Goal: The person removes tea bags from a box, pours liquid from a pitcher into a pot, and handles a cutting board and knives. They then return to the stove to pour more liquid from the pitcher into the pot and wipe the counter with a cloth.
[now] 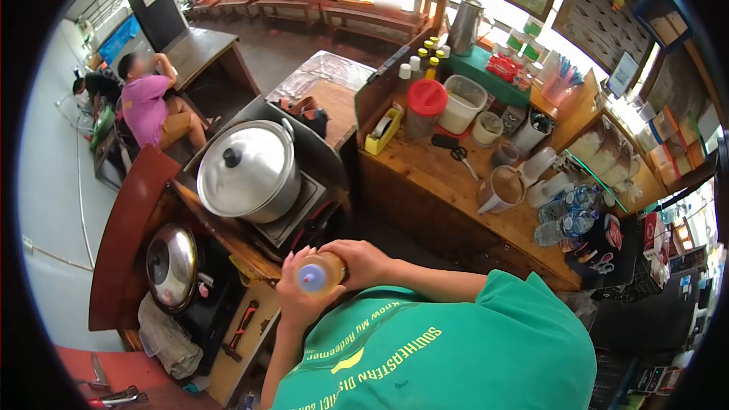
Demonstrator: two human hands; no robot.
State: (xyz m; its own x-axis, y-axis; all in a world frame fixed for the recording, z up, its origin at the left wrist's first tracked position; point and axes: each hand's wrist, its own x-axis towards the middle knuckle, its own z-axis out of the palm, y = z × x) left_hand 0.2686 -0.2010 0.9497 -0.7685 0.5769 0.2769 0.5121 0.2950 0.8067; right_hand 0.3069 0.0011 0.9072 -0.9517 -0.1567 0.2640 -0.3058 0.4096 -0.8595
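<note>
Just beyond the grip, a large lidded pot [266,182] on a stove [307,214] blocks the way forward. To the grip's left are a round steel lid [168,266] and, nearer the body, a crumpled cloth [171,338] and a hammer [241,326] with a red and black handle. Well off to the right and beyond stand a yellow tape dispenser [383,133], a red-lidded jar [427,99], a tub [465,99], scissors [465,161], a jug [503,188] with brown contents and clear water bottles [566,225].

Those things share a wooden counter [414,171]. Farther past the pot, a person [144,102] in a pink top sits beside a table [199,52]; benches [288,9] line the far side of the room, and a pale wall [57,205] runs along the left.

The bottle [326,269] is inside the grip, its pale nozzle cap facing up: the left hand [298,292] and right hand [361,262] wrap closely around it, in front of the green shirt [456,342].
</note>
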